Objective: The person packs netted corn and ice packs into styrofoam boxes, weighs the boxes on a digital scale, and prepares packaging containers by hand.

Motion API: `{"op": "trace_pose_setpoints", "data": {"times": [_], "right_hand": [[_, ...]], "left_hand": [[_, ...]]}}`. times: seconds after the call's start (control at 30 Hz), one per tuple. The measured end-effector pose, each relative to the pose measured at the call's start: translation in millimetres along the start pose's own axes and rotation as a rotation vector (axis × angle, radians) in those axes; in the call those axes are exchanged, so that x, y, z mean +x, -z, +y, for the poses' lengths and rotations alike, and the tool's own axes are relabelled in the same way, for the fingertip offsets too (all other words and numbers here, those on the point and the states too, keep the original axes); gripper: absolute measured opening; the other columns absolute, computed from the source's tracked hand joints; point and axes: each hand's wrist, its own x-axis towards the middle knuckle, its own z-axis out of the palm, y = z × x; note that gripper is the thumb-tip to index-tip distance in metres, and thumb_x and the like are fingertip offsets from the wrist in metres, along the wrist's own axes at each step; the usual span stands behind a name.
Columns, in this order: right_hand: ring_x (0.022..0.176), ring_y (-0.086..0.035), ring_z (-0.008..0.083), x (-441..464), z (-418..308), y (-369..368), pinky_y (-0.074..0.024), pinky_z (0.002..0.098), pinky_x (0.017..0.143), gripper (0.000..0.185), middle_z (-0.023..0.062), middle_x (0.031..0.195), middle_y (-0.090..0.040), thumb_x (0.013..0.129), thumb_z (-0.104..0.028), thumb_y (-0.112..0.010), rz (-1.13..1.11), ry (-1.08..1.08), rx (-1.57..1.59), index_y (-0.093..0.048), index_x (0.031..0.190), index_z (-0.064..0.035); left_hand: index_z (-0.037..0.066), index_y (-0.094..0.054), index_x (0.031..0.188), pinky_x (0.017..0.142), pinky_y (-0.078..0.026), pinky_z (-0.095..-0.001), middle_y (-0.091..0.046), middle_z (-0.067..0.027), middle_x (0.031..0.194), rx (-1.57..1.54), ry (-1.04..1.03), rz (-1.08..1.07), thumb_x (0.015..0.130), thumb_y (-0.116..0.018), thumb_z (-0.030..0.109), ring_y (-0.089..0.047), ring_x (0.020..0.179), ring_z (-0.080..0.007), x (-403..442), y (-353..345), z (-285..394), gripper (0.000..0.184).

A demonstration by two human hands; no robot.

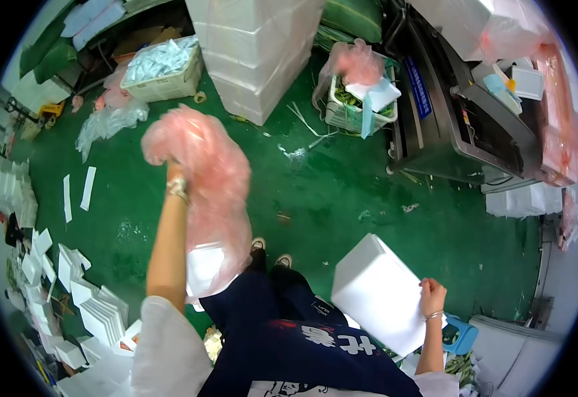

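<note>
A crumpled translucent pink plastic bag (219, 162) hangs from my left hand (175, 173), which is raised on the left and partly covered by the film. Below it, the bag's lower end lies over a white foam box (206, 264) beside my legs. On the right, my right hand (432, 296) has its fingers closed at the edge of a large white foam box (381, 294), which is tilted, with smooth sides towards the camera.
Tall stacked white foam boxes (252, 59) stand ahead. A crate of greens (362, 116) and a metal machine (461, 132) are ahead right. Foam lids and boxes (100, 314) lie at lower left. A blue basket (461, 336) sits behind my right hand.
</note>
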Motion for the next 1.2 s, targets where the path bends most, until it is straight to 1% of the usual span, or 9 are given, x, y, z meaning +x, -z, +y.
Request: {"op": "trace_pose_setpoints", "data": {"times": [0.33, 0.5, 0.63, 0.7, 0.87, 1.03, 1.07, 1.13, 1.2], "right_hand": [[0.067, -0.060, 0.0410, 35, -47, -97, -0.0478, 0.0456, 0.065, 0.047, 0.0222, 0.068, -0.061, 0.089, -0.043, -0.047, -0.059, -0.148, -0.090, -0.067, 0.077, -0.0024], [0.068, -0.062, 0.0377, 56, -51, -148, -0.0485, 0.0471, 0.063, 0.050, 0.0195, 0.069, -0.063, 0.091, -0.048, -0.040, -0.045, -0.209, -0.414, -0.064, 0.073, -0.0079], [0.108, -0.057, 0.0333, 24, -6, -223, -0.0445, 0.0426, 0.092, 0.056, 0.0173, 0.117, -0.059, 0.089, -0.051, -0.039, -0.635, -0.456, -0.407, -0.062, 0.112, -0.0058], [0.116, -0.051, 0.0353, 19, -23, -249, -0.0388, 0.0431, 0.099, 0.065, 0.0225, 0.122, -0.054, 0.080, -0.051, -0.057, -0.923, -0.328, -0.414, -0.053, 0.122, -0.0011], [0.118, -0.042, 0.0408, 150, -218, -208, -0.0388, 0.0397, 0.099, 0.087, 0.0285, 0.131, -0.036, 0.074, -0.029, -0.072, -0.131, 0.270, 0.587, -0.022, 0.138, 0.0029], [0.135, -0.018, 0.0355, 291, -356, -112, -0.0188, 0.0410, 0.112, 0.123, 0.0236, 0.147, -0.011, 0.057, -0.042, -0.084, 0.007, 0.619, 0.526, -0.004, 0.144, -0.0039], [0.133, -0.026, 0.0317, 321, -363, -134, -0.0241, 0.0391, 0.109, 0.107, 0.0212, 0.144, -0.024, 0.060, -0.037, -0.083, 0.012, 0.783, 0.656, -0.022, 0.142, -0.0043], [0.116, -0.049, 0.0273, 336, -379, -153, -0.0380, 0.0365, 0.098, 0.073, 0.0173, 0.122, -0.054, 0.068, -0.026, -0.078, -0.568, 0.794, 0.743, -0.046, 0.131, -0.0049], [0.082, -0.063, 0.0229, 328, -385, -198, -0.0493, 0.0358, 0.076, 0.034, 0.0076, 0.086, -0.067, 0.077, -0.015, -0.067, -0.514, 0.785, 0.291, -0.061, 0.108, -0.0030]], "left_hand": [[0.006, -0.058, 0.088, 0.054, -0.045, -0.0361, -0.054, -0.0089, 0.068, -0.070, 0.018, -0.119, 0.082, -0.057, 0.020, -0.054, 0.061, -0.0242, 135, 56, 71, 0.015], [0.007, -0.058, 0.088, 0.054, -0.045, -0.0360, -0.054, -0.0088, 0.068, -0.100, -0.013, -0.200, 0.082, -0.058, 0.021, -0.054, 0.061, -0.0240, 183, 55, 103, 0.015], [0.007, -0.058, 0.088, 0.053, -0.045, -0.0359, -0.054, -0.0087, 0.068, -0.174, -0.051, -0.226, 0.082, -0.058, 0.021, -0.054, 0.061, -0.0238, 200, 69, 120, 0.016], [0.007, -0.058, 0.088, 0.053, -0.044, -0.0359, -0.054, -0.0087, 0.068, -0.219, -0.066, -0.224, 0.082, -0.058, 0.021, -0.054, 0.061, -0.0237, 195, 88, 122, 0.016], [0.007, -0.057, 0.088, 0.053, -0.044, -0.0358, -0.054, -0.0086, 0.068, -0.305, -0.061, -0.182, 0.082, -0.058, 0.022, -0.054, 0.061, -0.0235, 154, 144, 119, 0.016], [0.007, -0.057, 0.088, 0.053, -0.044, -0.0357, -0.053, -0.0085, 0.068, -0.351, 0.023, -0.115, 0.082, -0.059, 0.023, -0.053, 0.061, -0.0233, 96, 181, 106, 0.017], [0.007, -0.057, 0.088, 0.053, -0.044, -0.0356, -0.053, -0.0084, 0.069, -0.351, 0.040, -0.107, 0.082, -0.059, 0.023, -0.053, 0.061, -0.0232, 86, 182, 101, 0.017], [0.007, -0.057, 0.088, 0.053, -0.044, -0.0356, -0.053, -0.0084, 0.069, -0.349, 0.085, -0.108, 0.082, -0.059, 0.023, -0.053, 0.061, -0.0231, 66, 183, 89, 0.017], [0.007, -0.057, 0.088, 0.053, -0.044, -0.0355, -0.053, -0.0083, 0.069, -0.345, 0.136, -0.128, 0.082, -0.059, 0.023, -0.053, 0.061, -0.0230, 51, 175, 73, 0.017]]}}
